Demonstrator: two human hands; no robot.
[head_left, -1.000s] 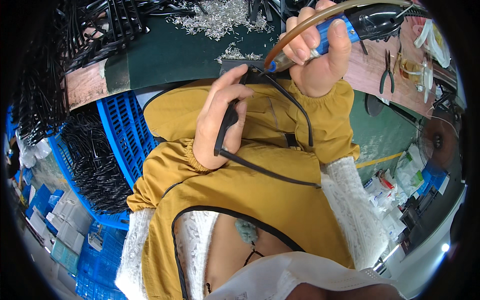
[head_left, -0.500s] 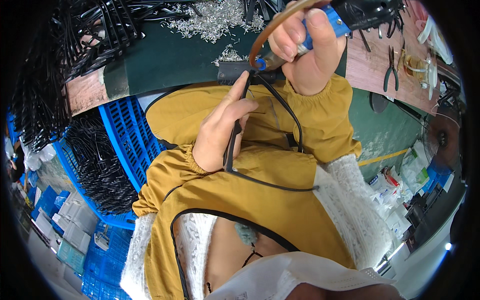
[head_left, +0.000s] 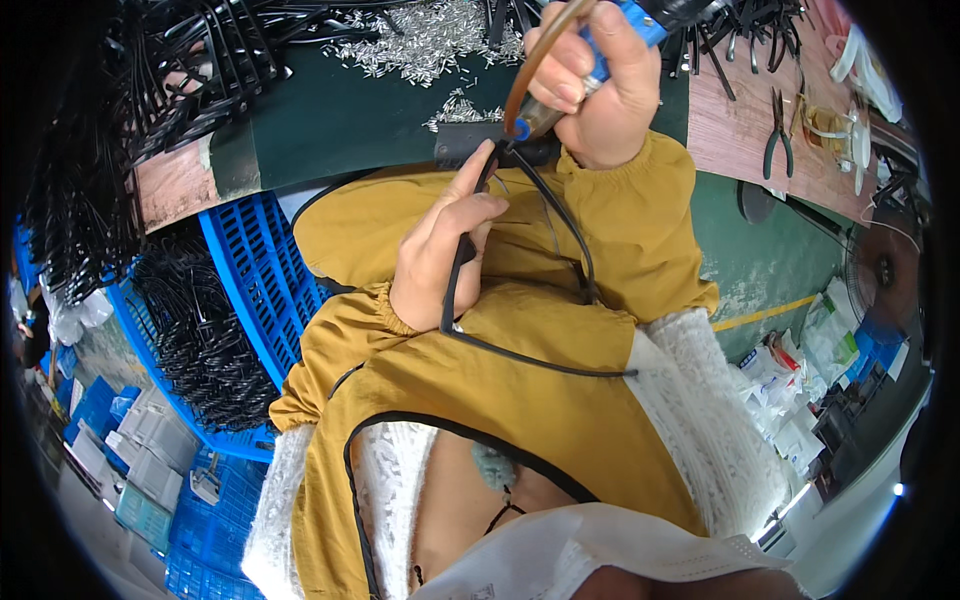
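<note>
My left hand [head_left: 438,255] is closed around a thin black bent frame [head_left: 545,362], its index finger stretched toward the frame's upper end. One arm of the frame runs down past my palm, then turns right across my lap; another curves down on the right. My right hand [head_left: 608,95] grips a blue-and-black power screwdriver [head_left: 640,28] with a metal nose and a brown hose [head_left: 528,75]. Its blue-ringed tip meets the frame's upper end beside my left fingertip, over a dark block [head_left: 465,142] at the table edge. The exact contact point is too small to make out.
Loose silver pins [head_left: 425,42] lie heaped on the dark green table mat [head_left: 310,120]. Black frames pile up at left [head_left: 85,210] and fill a blue basket [head_left: 265,290] below. Pliers [head_left: 779,140] rest on the table at right. A fan [head_left: 885,270] stands far right.
My right hand and the screwdriver's rear end have swung a little left, while its tip stays by the frame's upper end. The frame's lower corner has shifted slightly left and up.
</note>
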